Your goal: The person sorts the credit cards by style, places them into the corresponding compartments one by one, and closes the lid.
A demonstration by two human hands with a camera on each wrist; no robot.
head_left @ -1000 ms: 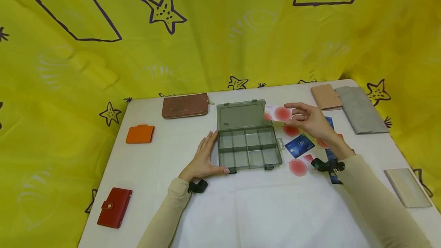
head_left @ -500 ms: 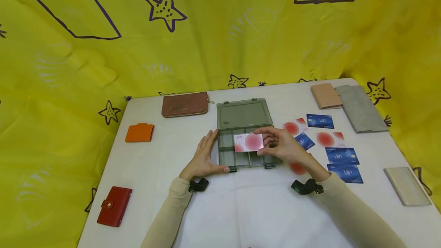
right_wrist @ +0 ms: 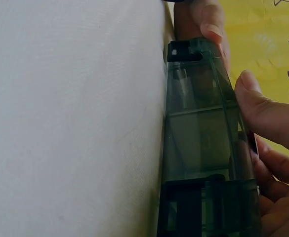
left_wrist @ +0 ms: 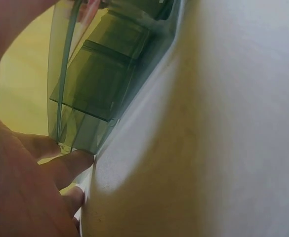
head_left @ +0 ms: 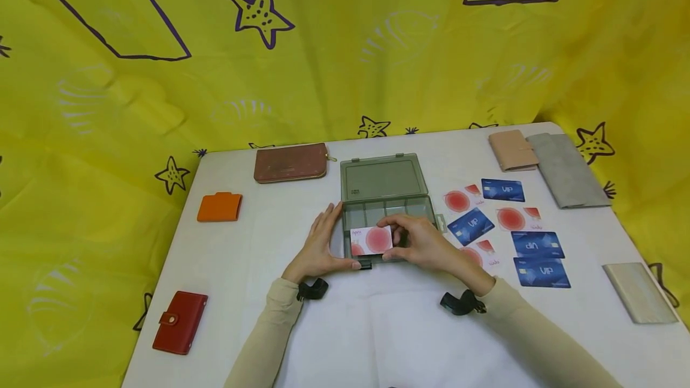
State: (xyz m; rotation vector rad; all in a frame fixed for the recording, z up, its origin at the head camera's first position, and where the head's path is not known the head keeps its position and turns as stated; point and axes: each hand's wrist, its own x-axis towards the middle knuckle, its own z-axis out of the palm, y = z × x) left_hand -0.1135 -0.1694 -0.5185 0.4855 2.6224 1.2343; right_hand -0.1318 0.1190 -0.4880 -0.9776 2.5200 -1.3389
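Observation:
My right hand (head_left: pixel 423 244) pinches a pink-and-white card (head_left: pixel 372 240) by its right end, between thumb and fingers. The card overlaps the front left compartments of a clear grey-green divided box (head_left: pixel 353 215), whose lid (head_left: pixel 384 177) lies folded back. My left hand (head_left: pixel 318 250) rests at the box's left side, fingers extended along it and thumb at the front left corner. Seen from the left wrist, fingertips (left_wrist: pixel 80 160) touch the box's end. In the right wrist view, the right thumb (right_wrist: pixel 250 94) is close over the front rim, beside a dark latch (right_wrist: pixel 184 51).
Several blue VIP cards (head_left: pixel 507 190) and pink-and-white cards (head_left: pixel 512 218) lie right of the box. Around them are a tan wallet (head_left: pixel 512 150), a grey pouch (head_left: pixel 568 172) and a beige wallet (head_left: pixel 639 293). Brown (head_left: pixel 291 163), orange (head_left: pixel 220 207) and red (head_left: pixel 180 323) wallets lie leftward.
My right hand has carried the pink-and-white card left from above the loose cards, then down over the front left of the box. My left hand has stayed at the box.

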